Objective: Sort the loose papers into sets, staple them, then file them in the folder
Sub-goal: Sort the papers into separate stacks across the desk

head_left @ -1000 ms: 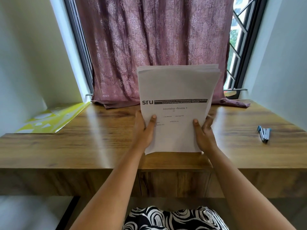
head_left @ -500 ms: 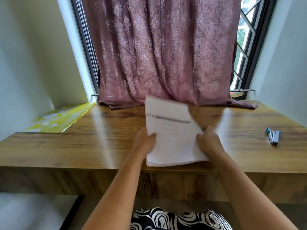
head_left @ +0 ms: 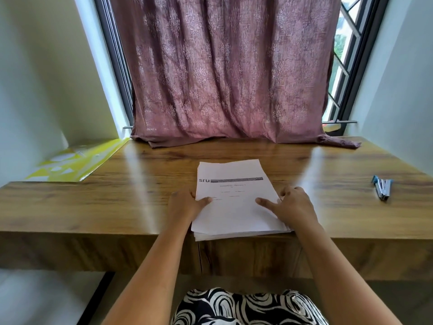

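A stack of white papers (head_left: 234, 207) lies flat on the wooden desk (head_left: 328, 207), its near edge hanging slightly past the desk's front edge. The top sheet has a dark header bar and small printed lines. My left hand (head_left: 185, 204) grips the stack's left edge, thumb on top and fingers under the sheets. My right hand (head_left: 290, 205) holds the right edge, thumb lying on the top sheet and fingers curled at the side. A blue and silver stapler (head_left: 383, 188) lies at the desk's far right. A yellow folder (head_left: 77, 161) lies at the far left.
A mauve curtain (head_left: 225, 73) hangs over the window behind the desk, its hem resting on the back edge. White walls close in on both sides. A black and white patterned garment (head_left: 248, 308) shows at my lap.
The stack was held upright in both hands, then tipped forward and down; it now lies flat on the desk with both hands still at its sides.
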### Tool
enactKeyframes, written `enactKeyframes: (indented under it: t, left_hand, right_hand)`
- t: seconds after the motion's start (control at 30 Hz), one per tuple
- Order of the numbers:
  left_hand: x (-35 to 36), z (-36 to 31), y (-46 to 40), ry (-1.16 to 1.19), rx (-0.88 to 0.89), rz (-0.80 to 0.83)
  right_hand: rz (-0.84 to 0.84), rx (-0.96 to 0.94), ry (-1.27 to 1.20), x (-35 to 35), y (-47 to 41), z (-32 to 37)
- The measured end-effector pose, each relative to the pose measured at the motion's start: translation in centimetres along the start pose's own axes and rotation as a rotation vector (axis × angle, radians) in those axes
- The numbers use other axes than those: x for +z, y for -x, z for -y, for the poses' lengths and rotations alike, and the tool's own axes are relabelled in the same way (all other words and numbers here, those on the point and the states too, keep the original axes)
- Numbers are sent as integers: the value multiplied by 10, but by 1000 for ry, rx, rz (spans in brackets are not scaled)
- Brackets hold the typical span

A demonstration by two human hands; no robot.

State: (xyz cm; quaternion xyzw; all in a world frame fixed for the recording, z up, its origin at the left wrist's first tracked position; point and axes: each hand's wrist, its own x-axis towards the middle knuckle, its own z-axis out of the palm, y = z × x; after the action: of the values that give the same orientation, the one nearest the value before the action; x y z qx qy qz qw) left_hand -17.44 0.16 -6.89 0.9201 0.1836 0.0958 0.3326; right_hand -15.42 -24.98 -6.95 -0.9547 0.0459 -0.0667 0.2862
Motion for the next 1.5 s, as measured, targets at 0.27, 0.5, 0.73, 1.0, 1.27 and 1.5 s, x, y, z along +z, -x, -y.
enactKeyframes:
  t: [0.27, 0.5, 0.73, 1.0, 1.27, 1.5]
  left_hand:
    - [-12, 13, -15, 243, -32, -122]
    - [-61, 63, -63, -111, 79, -336]
    - [-84, 98, -101, -654, 77, -206]
    - [-69, 122, -89, -463, -96, -51]
    - [-86, 138, -129, -463, -158, 6]
    - [-84, 137, -120, -492, -198, -56]
  right_hand:
    - [148, -489, 233, 18, 21, 41]
    - [463, -518, 291, 45, 9, 97]
    - [521, -596, 558, 106, -18, 188]
    - [523, -638, 400, 159, -45, 238]
    - [568, -553, 380, 177, -63, 264]
    - [585, -570, 277, 183, -66, 262]
